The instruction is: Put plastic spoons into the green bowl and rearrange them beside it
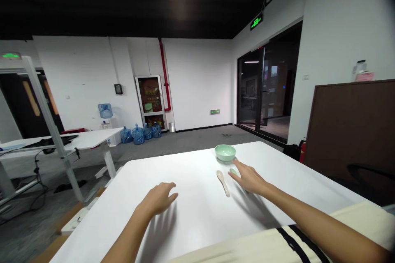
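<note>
A pale green ceramic bowl point(225, 153) stands upright near the far edge of the white table point(173, 181). Just in front of it lies a cream ceramic spoon point(222, 182), its bowl end pointing away from me. My right hand point(248, 178) is spread low over the table beside the spoon, its fingertips close to the bowl. A small green object point(233, 171) shows under those fingers, mostly hidden, and I cannot tell whether they touch it. My left hand point(157, 199) hangs empty over the table's middle, fingers slightly curled.
A cream fabric with black stripes point(296, 241) crosses the lower right foreground. A brown cabinet point(350, 131) and a red fire extinguisher point(302, 151) stand right of the table. A white desk point(74, 141) with a metal frame stands left.
</note>
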A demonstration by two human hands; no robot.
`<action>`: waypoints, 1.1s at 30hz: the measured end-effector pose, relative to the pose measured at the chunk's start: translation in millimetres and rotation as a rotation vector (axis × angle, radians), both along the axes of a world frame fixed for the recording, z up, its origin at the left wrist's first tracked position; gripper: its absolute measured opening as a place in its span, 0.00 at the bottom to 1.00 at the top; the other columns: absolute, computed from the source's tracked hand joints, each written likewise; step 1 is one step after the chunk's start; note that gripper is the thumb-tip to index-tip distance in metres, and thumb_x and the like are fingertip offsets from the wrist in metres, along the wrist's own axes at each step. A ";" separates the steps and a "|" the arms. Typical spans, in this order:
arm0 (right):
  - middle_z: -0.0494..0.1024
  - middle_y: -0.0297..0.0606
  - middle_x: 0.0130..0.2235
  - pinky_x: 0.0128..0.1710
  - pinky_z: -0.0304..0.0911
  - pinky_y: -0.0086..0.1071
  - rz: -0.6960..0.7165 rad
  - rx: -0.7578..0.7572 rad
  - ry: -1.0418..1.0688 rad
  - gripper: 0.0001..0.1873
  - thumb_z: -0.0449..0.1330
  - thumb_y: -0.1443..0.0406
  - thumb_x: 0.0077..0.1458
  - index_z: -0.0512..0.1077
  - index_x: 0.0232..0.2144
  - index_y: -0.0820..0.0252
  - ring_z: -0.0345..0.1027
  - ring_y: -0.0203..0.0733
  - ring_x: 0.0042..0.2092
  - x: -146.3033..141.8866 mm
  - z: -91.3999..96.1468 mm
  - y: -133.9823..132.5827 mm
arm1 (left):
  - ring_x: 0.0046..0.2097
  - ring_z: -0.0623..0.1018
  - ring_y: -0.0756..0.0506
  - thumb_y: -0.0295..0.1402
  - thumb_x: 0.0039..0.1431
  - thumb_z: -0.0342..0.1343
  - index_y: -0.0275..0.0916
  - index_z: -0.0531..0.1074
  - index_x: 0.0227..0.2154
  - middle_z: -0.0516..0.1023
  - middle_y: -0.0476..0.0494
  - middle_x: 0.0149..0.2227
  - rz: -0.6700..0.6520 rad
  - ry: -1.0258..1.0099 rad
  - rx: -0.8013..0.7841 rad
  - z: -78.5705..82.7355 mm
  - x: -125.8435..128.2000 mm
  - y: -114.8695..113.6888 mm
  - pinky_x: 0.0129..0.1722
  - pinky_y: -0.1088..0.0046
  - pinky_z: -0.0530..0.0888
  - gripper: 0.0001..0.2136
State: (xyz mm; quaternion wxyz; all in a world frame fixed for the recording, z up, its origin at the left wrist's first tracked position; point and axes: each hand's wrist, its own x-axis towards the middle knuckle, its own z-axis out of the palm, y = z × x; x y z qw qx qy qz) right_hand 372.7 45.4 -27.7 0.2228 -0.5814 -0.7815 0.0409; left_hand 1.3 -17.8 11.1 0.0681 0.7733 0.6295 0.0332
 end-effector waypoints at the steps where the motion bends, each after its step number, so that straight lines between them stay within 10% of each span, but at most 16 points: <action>1: 0.66 0.47 0.61 0.56 0.54 0.40 -0.005 -0.008 -0.019 0.33 0.46 0.48 0.62 0.56 0.64 0.57 0.61 0.54 0.60 1.4 -1.7 0.1 | 0.56 0.73 0.37 0.47 0.61 0.44 0.42 0.69 0.57 0.74 0.37 0.56 -0.001 0.004 0.001 -0.1 0.3 0.2 0.52 0.61 0.69 0.25; 33: 0.75 0.45 0.51 0.47 0.57 0.36 -0.025 -0.030 -0.057 0.28 0.47 0.48 0.62 0.63 0.57 0.56 0.69 0.51 0.50 7.1 2.8 -5.4 | 0.56 0.73 0.37 0.49 0.61 0.44 0.43 0.69 0.57 0.74 0.39 0.56 0.001 -0.008 0.000 -1.2 0.0 0.2 0.53 0.62 0.69 0.26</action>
